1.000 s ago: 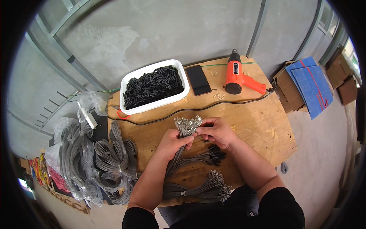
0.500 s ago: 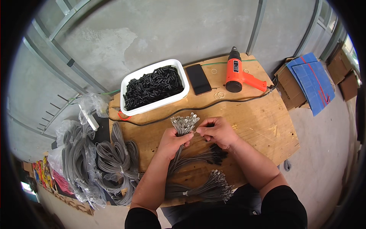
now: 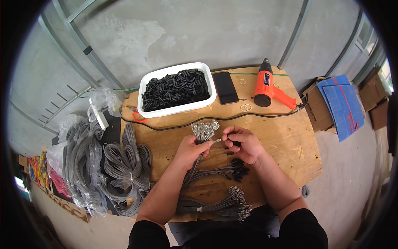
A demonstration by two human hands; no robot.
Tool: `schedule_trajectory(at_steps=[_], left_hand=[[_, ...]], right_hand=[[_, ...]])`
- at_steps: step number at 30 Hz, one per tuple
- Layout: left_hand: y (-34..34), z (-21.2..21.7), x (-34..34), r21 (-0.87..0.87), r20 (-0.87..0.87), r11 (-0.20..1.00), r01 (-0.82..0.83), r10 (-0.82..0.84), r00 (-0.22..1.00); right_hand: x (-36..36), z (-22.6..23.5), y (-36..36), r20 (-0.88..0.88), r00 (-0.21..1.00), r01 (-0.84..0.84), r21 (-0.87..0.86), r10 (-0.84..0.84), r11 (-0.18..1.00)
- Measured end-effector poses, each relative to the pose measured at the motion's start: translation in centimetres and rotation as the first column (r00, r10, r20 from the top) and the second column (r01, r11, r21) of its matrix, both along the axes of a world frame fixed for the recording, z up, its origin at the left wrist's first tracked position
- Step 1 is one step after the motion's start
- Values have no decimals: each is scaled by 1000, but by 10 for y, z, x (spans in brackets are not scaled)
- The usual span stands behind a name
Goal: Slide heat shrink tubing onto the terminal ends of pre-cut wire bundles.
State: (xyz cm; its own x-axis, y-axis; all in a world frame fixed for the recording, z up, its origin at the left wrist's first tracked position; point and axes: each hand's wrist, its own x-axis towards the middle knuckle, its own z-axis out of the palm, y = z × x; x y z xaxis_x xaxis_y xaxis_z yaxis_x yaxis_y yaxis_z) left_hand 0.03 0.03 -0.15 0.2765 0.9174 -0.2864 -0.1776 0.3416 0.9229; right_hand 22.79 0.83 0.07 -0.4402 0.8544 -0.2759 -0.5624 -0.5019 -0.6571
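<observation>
Small print is carried on the orange heat gun's [image 3: 262, 91] label, too tiny to be read. Above the wooden tabletop [image 3: 286, 143], the gray wire bundle [image 3: 204, 131] is gripped, terminals up, in the left hand's [image 3: 192, 150] closed fingers; black tubing [image 3: 236, 144] is held by the right hand's [image 3: 245, 143] curled fingers, just beside.

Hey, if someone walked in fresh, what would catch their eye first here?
Probably the orange heat gun toward the far right of the wooden table, and the white tub of short black tubes toward its far left. Nearer the person, around the middle, the left hand grips a bundle of silver-tipped gray wires.
</observation>
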Motion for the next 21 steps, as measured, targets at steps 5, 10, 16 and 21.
schedule_trajectory(at_steps=[5, 10, 16, 21], left_hand=[[-1, 3, -1, 8, -3, 1000, 21, -21, 1000], [-2, 5, -1, 11, 2, 1000, 15, -15, 1000], [-1, 2, -3, 11, 14, 1000, 4, -4, 1000], [-1, 2, -2, 27, 37, 999, -18, 17, 999]], right_hand=[[-3, 7, -2, 52, 999, -11, -25, 12, 1000], [-2, 8, -4, 78, 996, 31, 11, -32, 999], [-9, 9, -5, 206, 976, 50, 101, -70, 994], [-12, 8, -7, 316, 943, 59, 144, -103, 988]])
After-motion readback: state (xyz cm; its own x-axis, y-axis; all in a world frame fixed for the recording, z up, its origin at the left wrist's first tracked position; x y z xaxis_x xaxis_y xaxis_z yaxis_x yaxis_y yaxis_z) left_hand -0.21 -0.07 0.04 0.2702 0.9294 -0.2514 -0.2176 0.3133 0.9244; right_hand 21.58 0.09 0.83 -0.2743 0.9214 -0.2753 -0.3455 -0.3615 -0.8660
